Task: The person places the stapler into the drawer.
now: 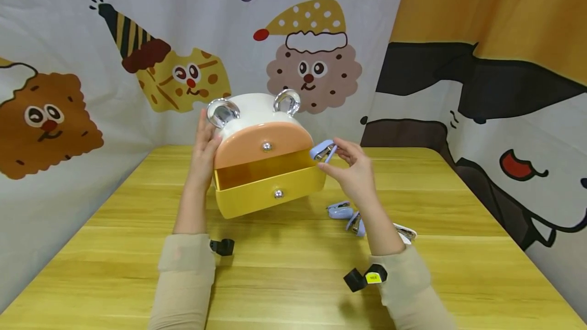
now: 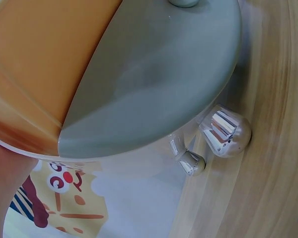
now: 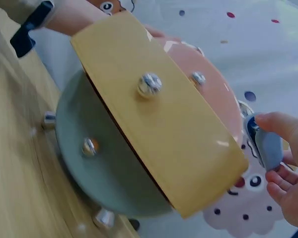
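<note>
A small drawer cabinet (image 1: pixel 257 108) with a white top and silver ears stands on the table. Its yellow middle drawer (image 1: pixel 249 197) is pulled out, with its visible inside bare. The orange top drawer (image 1: pixel 247 141) and the green bottom drawer (image 3: pixel 114 173) are closed. My left hand (image 1: pixel 202 157) rests along the cabinet's left side, fingers pointing up; part of it is hidden. My right hand (image 1: pixel 355 172) pinches a lavender mini stapler (image 1: pixel 322 150) between thumb and fingers, at the right end of the open drawer. In the right wrist view the stapler (image 3: pixel 268 146) is beside the cabinet.
Two more lavender mini staplers (image 1: pixel 340 211) (image 1: pixel 355 224) and a white stapler (image 1: pixel 405 232) lie on the wooden table (image 1: pixel 284 279) near my right forearm, which partly hides the white one. A curtain with cartoon prints (image 1: pixel 192 14) hangs behind the table.
</note>
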The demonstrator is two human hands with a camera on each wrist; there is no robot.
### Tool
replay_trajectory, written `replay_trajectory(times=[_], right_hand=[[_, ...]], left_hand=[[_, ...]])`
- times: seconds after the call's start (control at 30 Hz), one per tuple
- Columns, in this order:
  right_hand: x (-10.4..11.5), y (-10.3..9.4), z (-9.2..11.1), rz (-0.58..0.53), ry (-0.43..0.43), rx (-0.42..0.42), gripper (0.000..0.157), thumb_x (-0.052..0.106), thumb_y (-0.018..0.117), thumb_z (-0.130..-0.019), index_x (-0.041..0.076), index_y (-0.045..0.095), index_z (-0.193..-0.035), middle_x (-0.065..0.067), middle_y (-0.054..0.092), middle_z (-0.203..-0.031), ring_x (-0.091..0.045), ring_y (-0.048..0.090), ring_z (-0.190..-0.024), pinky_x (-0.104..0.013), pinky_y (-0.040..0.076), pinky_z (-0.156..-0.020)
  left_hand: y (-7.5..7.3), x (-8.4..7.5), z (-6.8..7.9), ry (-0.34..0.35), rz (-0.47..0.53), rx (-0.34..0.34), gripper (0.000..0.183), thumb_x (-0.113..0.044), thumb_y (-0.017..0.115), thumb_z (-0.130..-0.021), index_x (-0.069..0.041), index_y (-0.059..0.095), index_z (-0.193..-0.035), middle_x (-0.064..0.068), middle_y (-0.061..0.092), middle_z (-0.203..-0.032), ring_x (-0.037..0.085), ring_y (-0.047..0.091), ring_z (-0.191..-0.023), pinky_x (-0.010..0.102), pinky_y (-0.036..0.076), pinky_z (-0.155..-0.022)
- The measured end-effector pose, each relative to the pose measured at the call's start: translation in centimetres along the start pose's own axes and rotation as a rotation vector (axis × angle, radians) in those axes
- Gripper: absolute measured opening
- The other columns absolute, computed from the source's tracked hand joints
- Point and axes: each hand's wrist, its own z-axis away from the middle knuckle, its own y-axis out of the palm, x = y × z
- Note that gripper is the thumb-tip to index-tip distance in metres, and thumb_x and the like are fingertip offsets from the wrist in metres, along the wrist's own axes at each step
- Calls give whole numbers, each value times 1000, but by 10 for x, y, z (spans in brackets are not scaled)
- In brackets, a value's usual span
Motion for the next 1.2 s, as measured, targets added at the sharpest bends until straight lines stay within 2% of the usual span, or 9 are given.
replay_trajectory(times=[0.3,0.57,0.77,1.2], right_hand=[[-1,35,2,-22,-29,-88,66,8,84,-72,-5,55,-130,-17,51,-124,-27,53,-110,-35,39,-102],[0,54,5,42,-18,-145,69,13,86,-71,-2,56,-131,-11,52,-123,-24,53,-110,-35,42,-97],[-1,57,7,90,-21,-163,69,14,86,-71,-1,56,-131,-11,52,-124,-24,53,-111,-34,42,-97],[-1,53,10,153,-31,-113,72,24,83,-74,2,52,-135,-9,51,-130,-27,48,-118,-38,39,-101]], left_hand=[[-1,0,-1,1,-11,1,70,-12,44,-98,-29,7,-155,13,30,-152,25,27,-138,39,21,-112],[0,0,-1,-2,-12,1,69,-12,44,-98,-28,7,-155,14,28,-152,26,28,-137,40,22,-112],[0,1,-1,-4,-2,1,68,-12,43,-99,-30,10,-155,14,29,-151,27,30,-136,39,24,-111],[0,2,-1,1,11,10,69,-11,42,-99,-28,7,-155,12,27,-153,25,27,-138,39,22,-112]])
